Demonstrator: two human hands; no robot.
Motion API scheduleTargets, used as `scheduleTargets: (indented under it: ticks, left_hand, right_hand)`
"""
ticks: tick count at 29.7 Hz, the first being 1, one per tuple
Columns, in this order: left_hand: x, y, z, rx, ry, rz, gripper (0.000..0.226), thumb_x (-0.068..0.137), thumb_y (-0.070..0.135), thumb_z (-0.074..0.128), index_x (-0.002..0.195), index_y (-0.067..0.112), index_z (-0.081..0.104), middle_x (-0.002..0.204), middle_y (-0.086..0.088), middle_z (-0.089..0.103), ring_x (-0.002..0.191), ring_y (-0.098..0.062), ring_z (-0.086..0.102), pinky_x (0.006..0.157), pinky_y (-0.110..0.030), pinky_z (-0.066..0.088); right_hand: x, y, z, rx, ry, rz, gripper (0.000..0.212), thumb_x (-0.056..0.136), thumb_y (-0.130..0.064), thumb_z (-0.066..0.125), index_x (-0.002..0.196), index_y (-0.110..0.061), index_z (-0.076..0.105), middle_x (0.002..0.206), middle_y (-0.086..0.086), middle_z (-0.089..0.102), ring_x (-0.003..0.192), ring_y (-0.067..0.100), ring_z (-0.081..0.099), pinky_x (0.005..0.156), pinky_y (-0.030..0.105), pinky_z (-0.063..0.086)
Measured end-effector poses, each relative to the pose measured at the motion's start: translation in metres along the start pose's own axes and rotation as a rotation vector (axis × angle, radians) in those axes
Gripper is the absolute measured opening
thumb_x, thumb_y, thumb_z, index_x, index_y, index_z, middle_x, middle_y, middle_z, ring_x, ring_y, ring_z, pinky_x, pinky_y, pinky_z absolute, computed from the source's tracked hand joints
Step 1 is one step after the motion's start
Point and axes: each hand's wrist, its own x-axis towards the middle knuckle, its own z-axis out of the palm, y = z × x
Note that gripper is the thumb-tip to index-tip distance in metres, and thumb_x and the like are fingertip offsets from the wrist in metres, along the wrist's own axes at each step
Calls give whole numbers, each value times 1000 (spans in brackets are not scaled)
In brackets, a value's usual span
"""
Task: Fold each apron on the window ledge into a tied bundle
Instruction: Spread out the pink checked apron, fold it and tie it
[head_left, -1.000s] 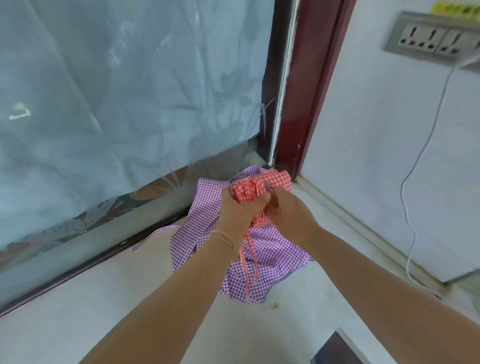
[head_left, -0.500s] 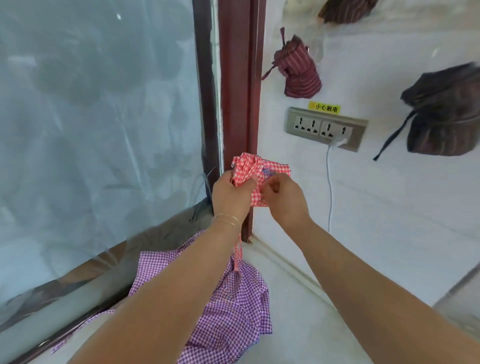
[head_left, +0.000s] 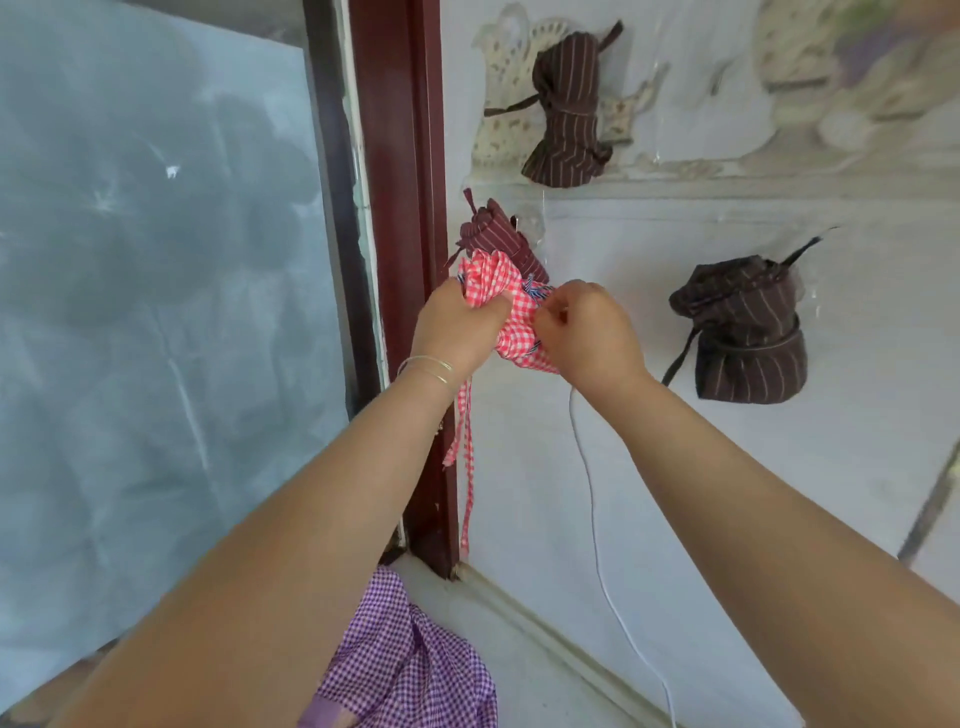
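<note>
A bunched red-and-white checked apron (head_left: 511, 317) is held up in front of the wall, beside the window frame. My left hand (head_left: 452, 327) grips its left side, fingers curled round the cloth. My right hand (head_left: 587, 330) pinches its right side. Two red checked ties (head_left: 465, 447) hang down from the bundle below my left wrist. A purple checked apron (head_left: 410, 670) lies loose on the pale ledge (head_left: 524, 644) at the bottom, partly hidden by my left forearm.
Three dark striped tied bundles hang on the wall: one up high (head_left: 566, 109), one right behind the red apron (head_left: 506, 241), one to the right (head_left: 748, 332). A white cable (head_left: 597, 545) runs down the wall. The red-brown window frame (head_left: 410, 208) and frosted glass (head_left: 156, 312) stand left.
Both hands have lifted the red checked apron from above the purple apron on the ledge up to the wall, level with the hanging bundles. The view has tilted upward.
</note>
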Motion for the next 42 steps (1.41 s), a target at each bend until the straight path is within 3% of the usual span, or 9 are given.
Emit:
scheduleTargets:
  ticks: [4,12,18,21,25,28,33,36,42]
  left_hand:
    - [14,39,3,-55,-10,51,45,67,32,65,88,-7,65,91,-22,69,87,-36,68,76,-55,56]
    - [38,132,21,-62,-84,160,37,56,29,68,82,4,69,88,-20,71,79,-34,71,73,-53,58]
    - [54,174,40,-237,-133,71,31,67,21,70,89,-1,67,78,-17,72,69,-29,71,67,-47,60]
    - [60,193,47,-305,-143,48,11,82,14,66,81,4,61,69,-11,65,50,-22,64,48,-33,57]
    - [67,208,59,-309,-171,42,12,87,12,64,79,4,59,67,-9,60,44,-17,60,51,-33,59]
    - [69,212,69,-310,-179,38,14,92,10,58,81,3,56,64,-8,55,33,-13,55,40,-24,52]
    - [72,204,80,-365,-185,69,32,96,8,53,124,-8,52,64,-7,53,31,-8,52,35,-19,43]
    - [73,201,82,-324,-179,89,40,95,11,57,130,-7,50,69,-8,56,38,-11,55,37,-20,45]
    - [69,195,84,-309,-186,99,13,92,8,59,104,2,59,61,-6,54,30,-6,52,35,-17,41]
  right_hand:
    - [26,-5,-37,4,-22,42,18,87,-22,58,88,-5,66,85,9,67,81,27,61,67,34,48]
    - [81,-15,-115,-114,97,-3,24,84,-13,56,83,7,68,87,27,67,69,31,55,62,39,46]
    - [122,-23,-159,-203,127,-30,23,83,-20,61,89,-2,73,88,21,70,85,31,66,75,36,53]
    - [136,-26,-174,-211,114,-18,20,88,-17,59,95,-5,74,95,16,71,85,26,66,84,38,55]
    - [148,-22,-186,-251,121,-10,25,92,-14,55,107,-4,72,110,17,69,103,29,63,86,34,49]
    - [154,-15,-190,-257,139,18,25,92,-15,55,107,-4,72,113,15,68,107,28,61,88,32,48]
    - [154,-7,-188,-232,165,30,22,93,-10,55,105,-12,73,113,8,69,106,23,62,77,23,43]
    - [150,-4,-184,-240,194,14,22,92,-8,55,104,-13,73,112,8,69,104,22,62,74,21,40]
    - [142,2,-178,-311,135,9,23,92,-9,55,106,-10,73,107,13,70,99,29,64,77,27,45]
